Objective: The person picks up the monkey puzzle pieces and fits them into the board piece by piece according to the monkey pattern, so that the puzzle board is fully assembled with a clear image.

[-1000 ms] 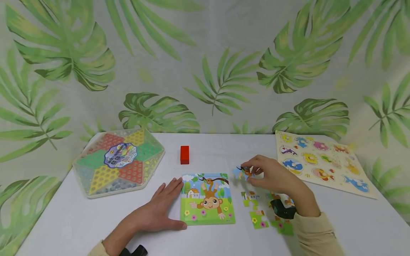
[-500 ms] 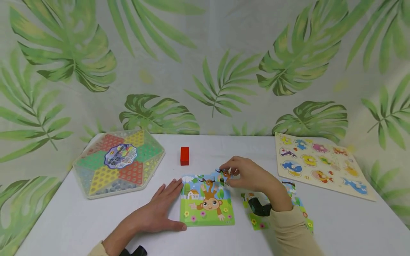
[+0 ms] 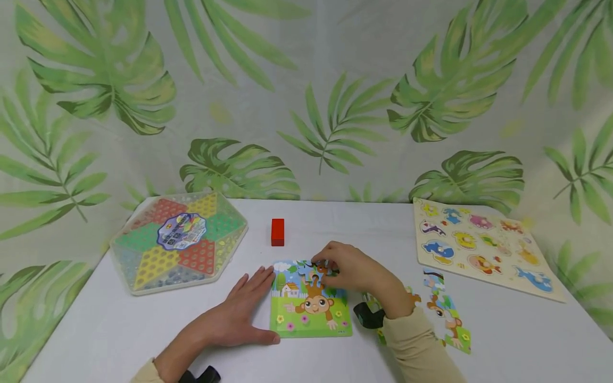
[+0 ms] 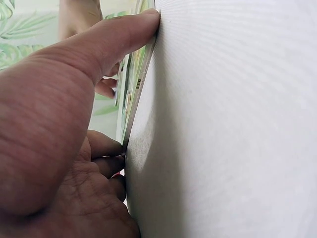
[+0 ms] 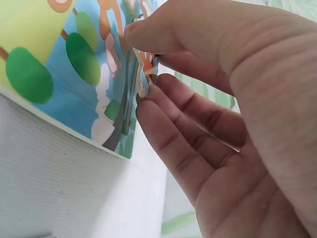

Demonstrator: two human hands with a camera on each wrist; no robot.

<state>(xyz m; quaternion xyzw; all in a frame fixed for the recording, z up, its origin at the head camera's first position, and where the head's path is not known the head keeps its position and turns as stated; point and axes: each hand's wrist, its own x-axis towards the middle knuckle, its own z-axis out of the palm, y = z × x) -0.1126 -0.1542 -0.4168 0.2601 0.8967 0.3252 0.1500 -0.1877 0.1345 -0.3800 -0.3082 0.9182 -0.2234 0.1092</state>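
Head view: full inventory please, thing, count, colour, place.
monkey puzzle board: 1, green and blue, table centre front
puzzle piece: 1, orange and blue, pinched over the board's top edge
loose puzzle pieces: a small cluster, multicolour, right of board
red block: 1, red, behind board
hexagonal game board: 1, multicolour, table left
animal peg puzzle: 1, cream, table right
table: 1, white
left hand: flat beside board's left edge
right hand: pinches the piece
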